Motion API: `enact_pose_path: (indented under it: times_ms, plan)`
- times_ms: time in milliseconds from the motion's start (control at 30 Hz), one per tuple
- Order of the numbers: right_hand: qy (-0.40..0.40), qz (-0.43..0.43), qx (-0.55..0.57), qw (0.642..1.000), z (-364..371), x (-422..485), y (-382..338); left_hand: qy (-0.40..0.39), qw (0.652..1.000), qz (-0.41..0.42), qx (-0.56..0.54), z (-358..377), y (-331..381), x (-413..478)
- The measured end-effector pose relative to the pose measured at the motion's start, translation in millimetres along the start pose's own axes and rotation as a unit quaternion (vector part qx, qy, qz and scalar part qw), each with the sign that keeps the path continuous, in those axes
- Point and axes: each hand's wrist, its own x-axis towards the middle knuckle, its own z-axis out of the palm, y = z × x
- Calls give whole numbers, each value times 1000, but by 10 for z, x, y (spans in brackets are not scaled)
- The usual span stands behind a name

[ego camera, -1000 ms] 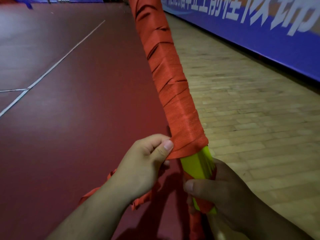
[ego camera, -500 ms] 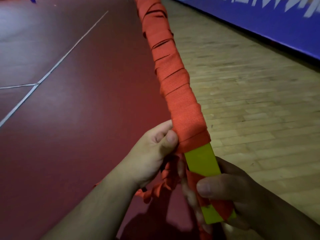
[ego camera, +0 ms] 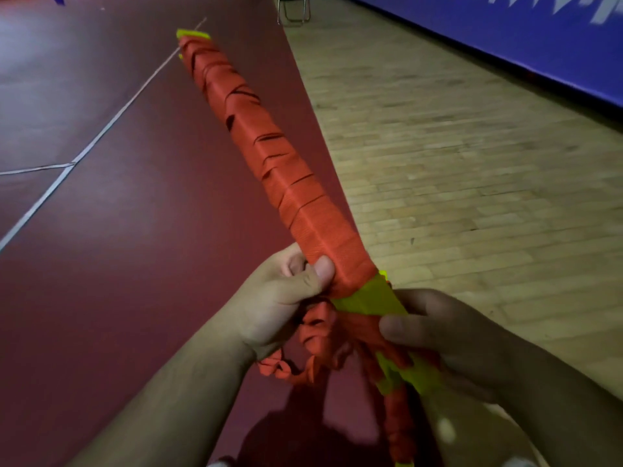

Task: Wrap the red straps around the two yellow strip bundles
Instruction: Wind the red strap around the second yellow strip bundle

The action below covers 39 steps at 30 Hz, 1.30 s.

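A long yellow strip bundle [ego camera: 371, 299] slants from the lower right up to the far left, most of it covered by spiral turns of red strap [ego camera: 276, 163]. Its yellow far tip shows at the top. My left hand [ego camera: 286, 291] pinches the lowest red turn with thumb on top. My right hand [ego camera: 448, 342] grips the bare yellow near end together with a turn of strap. Loose twisted red strap [ego camera: 313, 335] hangs between my hands and trails down below my right hand. A second bundle is not in sight.
Beneath lies dark red sports flooring [ego camera: 118, 247] with white lines [ego camera: 101, 136]. To the right is pale wooden floor [ego camera: 472, 163], bounded by a blue banner wall [ego camera: 539, 45]. Chair legs [ego camera: 293, 11] stand at the far top.
The bundle has tilted down and leftward, so its yellow far tip now shows. My left thumb has shifted onto the lowest red turn. My right hand has slid lower on the yellow end.
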Motion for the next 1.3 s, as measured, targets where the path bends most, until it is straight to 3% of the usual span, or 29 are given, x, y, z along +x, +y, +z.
enact_pose_path:
  times_ms: [33, 100, 167, 233, 367, 567, 633, 800, 900, 1000, 1100, 1300]
  plan:
    - [-3, -8, -44, 999, -39, -19, -180, 28, 999, -8, 12, -37, -31, 23]
    - [68, 0, -220, 973, 178, 87, -269, 86, 995, -7, 44, -63, -60, 43]
    - [164, 11, -364, 917, 255, 183, -113, 108, 991, -17, 81, -3, -88, 24]
    - [240, 25, -409, 880, 238, 216, -29, 93, 988, -10, 119, 69, -129, 2]
    - [213, -14, -338, 916, 177, 274, -32, 101, 990, -2, 94, 137, -34, 15]
    - [145, -48, -120, 981, 224, 242, -4, 40, 999, -18, 30, 17, -31, 31]
    - [121, -59, -83, 987, 230, 217, 1, 21, 1000, -13, 8, 23, -33, 41]
    - [73, -78, -20, 994, 234, 196, 26, 17, 996, -6, 91, 47, -62, 82]
    - [-30, -58, 46, 997, 262, 148, 5, -9, 998, -64, -16, 51, -65, 59]
    - [-94, -14, 71, 993, 198, 120, -14, -31, 997, -42, -50, 75, -56, 22]
    - [-68, -3, 12, 998, 82, 168, -26, 35, 999, -3, 37, 108, -87, 8]
    - [93, -38, -176, 979, -6, 244, -51, 147, 983, -19, 107, 59, -109, 30]
